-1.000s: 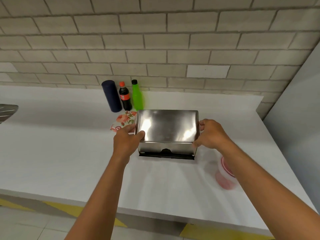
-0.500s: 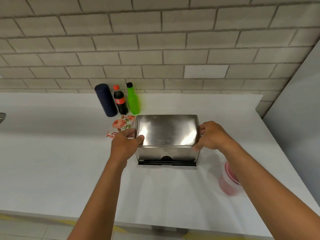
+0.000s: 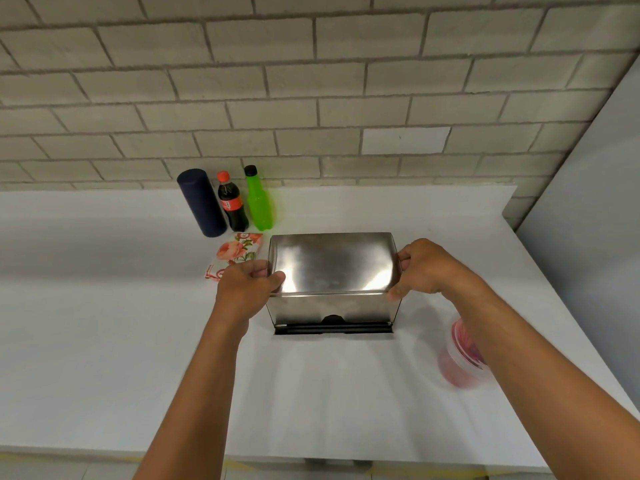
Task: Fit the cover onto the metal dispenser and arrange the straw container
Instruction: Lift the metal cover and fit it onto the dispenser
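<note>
Both hands have a closed grip on the shiny metal cover (image 3: 331, 263), one at each end. The left hand (image 3: 245, 290) wraps the cover's left end, thumb laid over the top near edge and fingers curled round the side. The right hand (image 3: 426, 269) clasps the right end, its thumb pointing down the near right corner and its fingers folded round the far side. Neither hand holds anything else.

The cover sits over the metal dispenser (image 3: 332, 315) at the middle of the white table (image 3: 104, 341). Its top face tilts slightly toward the camera, and below its near edge the dispenser's front panel shows, with a dark half-round notch and a black strip along the base. Whether the cover is fully seated cannot be told.

The straw container (image 3: 462, 358), a clear round tub with red contents, stands on the table to the near right of the dispenser, partly hidden behind the right forearm and blurred.

To the far left of the dispenser, against the brick wall (image 3: 311, 81), stand a dark blue cylinder (image 3: 202, 201), a cola bottle (image 3: 231, 201) with a red cap and a green bottle (image 3: 259, 199) with a black cap, close together in a row. A flowered packet (image 3: 235, 252) lies flat on the table between those bottles and the left hand, just beside the cover's left end.
</note>
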The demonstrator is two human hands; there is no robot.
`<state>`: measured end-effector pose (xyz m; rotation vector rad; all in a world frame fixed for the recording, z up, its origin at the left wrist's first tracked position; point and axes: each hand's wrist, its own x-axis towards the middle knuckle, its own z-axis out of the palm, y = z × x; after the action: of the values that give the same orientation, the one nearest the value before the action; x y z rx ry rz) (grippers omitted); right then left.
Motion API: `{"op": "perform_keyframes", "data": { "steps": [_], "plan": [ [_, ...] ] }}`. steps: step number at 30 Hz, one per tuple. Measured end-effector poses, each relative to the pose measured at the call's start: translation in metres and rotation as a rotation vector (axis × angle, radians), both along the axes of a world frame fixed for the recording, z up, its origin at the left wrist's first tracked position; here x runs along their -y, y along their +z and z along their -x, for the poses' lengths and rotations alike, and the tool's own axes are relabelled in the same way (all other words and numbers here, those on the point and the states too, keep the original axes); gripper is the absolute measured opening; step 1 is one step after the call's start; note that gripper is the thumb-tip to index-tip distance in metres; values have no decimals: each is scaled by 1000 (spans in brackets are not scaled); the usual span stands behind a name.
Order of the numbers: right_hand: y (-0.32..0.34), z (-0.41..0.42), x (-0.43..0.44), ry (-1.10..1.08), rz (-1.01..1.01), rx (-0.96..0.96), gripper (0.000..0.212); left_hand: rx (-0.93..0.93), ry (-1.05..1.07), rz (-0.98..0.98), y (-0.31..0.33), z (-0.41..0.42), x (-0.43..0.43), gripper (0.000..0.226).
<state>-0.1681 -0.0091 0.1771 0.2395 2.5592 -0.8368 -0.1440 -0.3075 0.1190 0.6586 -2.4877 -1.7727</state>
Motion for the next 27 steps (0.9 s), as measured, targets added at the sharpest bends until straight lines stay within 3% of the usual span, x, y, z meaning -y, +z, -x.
{"op": "perform_keyframes", "data": {
  "steps": [4, 11, 15, 19, 27],
  "plan": [
    [5, 0, 2, -5, 2, -4, 58, -1, -13, -6, 1, 0, 2, 26],
    [8, -1, 7, 21, -55, 10, 62, -7, -35, -25, 6, 2, 3, 19],
    [9, -1, 8, 24, -63, 14, 56, -22, -57, 2, 9, 0, 3, 29],
    [10, 0, 9, 29, -82, 18, 56, -17, -66, -13, 13, 2, 2, 19],
    [10, 1, 10, 23, -99, 24, 57, -6, -84, -3, 14, 3, 3, 21]
  ]
}}
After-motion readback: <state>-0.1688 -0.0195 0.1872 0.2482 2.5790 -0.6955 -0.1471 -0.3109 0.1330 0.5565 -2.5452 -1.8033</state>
